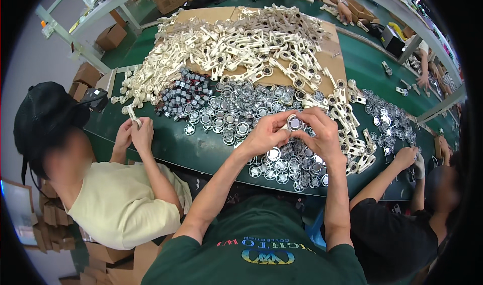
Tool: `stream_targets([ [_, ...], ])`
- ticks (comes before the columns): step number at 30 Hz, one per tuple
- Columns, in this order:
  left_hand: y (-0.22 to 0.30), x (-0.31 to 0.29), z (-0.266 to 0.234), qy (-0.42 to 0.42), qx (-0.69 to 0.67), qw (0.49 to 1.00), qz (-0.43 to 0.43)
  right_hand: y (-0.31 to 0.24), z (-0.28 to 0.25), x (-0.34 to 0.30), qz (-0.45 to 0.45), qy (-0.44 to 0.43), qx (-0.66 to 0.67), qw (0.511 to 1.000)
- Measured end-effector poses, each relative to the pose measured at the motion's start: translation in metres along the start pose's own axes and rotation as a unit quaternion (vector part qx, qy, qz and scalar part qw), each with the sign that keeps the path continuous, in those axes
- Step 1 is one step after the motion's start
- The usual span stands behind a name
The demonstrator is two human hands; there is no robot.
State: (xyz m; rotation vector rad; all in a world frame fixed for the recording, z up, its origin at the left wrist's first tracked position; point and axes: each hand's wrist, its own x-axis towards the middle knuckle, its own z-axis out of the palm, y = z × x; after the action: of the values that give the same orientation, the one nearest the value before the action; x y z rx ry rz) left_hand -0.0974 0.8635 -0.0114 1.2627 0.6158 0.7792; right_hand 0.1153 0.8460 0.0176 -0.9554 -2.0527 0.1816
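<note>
Fingers (pixel 279 118) of left hand (pixel 264 134) and right hand (pixel 324 134) grip a silver-faced part (pixel 295 123), underside hidden.

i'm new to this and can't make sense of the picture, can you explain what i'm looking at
There is no machine here, just a person's two bare hands. The single picture comes from a fisheye camera on their head, looking down, so straight edges bend. The left hand and right hand together hold a round silver-faced piece. On the green table lie cream handle-shaped parts, small dark blocks and round silver parts. Other people's hands are at work on both sides.
</note>
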Motion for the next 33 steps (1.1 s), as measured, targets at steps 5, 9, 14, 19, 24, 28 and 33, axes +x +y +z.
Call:
stream_targets([
  [5, -0.005, 0.014, 0.001, 0.018, -0.039, 0.999, -0.005, 0.007, -0.005, 0.005, 0.011, 0.012, 0.009, 1.0],
  [9, 0.004, 0.027, 0.008, 0.024, -0.004, 1.0, -0.01, 0.017, -0.008, 0.004, 0.024, 0.015, 0.015, 0.999],
  [14, -0.006, 0.045, 0.008, 0.019, 0.036, 0.999, -0.033, 0.033, -0.011, 0.003, 0.042, 0.02, 0.018, 0.999],
  [19, -0.006, 0.058, 0.01, 0.022, 0.044, 0.998, -0.043, 0.042, -0.013, 0.003, 0.063, 0.021, 0.031, 0.997],
  [24, -0.007, 0.068, 0.011, 0.026, 0.053, 0.997, -0.055, 0.045, -0.014, 0.004, 0.085, 0.034, 0.023, 0.996],
  [28, -0.013, 0.074, 0.013, 0.028, 0.029, 0.999, -0.02, 0.047, -0.015, 0.0, 0.15, 0.041, 0.1, 0.983],
  [33, -0.015, 0.078, 0.037, 0.079, 0.023, 0.994, 0.065, 0.053, -0.008, -0.02, 0.338, 0.127, 0.322, 0.875],
])
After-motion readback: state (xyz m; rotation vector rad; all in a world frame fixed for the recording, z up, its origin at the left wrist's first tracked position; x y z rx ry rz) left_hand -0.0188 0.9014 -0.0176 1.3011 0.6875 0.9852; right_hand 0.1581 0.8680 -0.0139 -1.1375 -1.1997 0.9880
